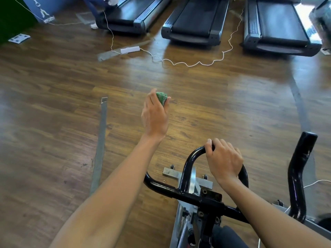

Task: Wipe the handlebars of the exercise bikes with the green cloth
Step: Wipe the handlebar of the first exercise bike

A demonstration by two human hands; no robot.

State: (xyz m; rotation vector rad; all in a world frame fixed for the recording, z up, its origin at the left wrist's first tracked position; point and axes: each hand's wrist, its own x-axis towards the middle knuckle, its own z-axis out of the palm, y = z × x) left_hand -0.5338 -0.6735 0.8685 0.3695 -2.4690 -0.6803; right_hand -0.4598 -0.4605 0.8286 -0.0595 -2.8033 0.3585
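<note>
Item: green cloth [161, 97], bunched in our left hand [155, 117], held ahead of the handlebars [186, 168] and not touching them.
Our right hand [223, 161] grips the centre loop; we should wrap the cloth round the bar and wipe lengthwise.

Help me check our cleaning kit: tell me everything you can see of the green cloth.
The green cloth is bunched into a small wad with layered folds showing at its top, and looks like soft, textured fabric. The left hand grips it with fingers and thumb curled round it, so only its upper part shows. It is held in the air over the wooden floor, beyond and to the left of the black handlebar. It touches nothing but that hand.
</note>
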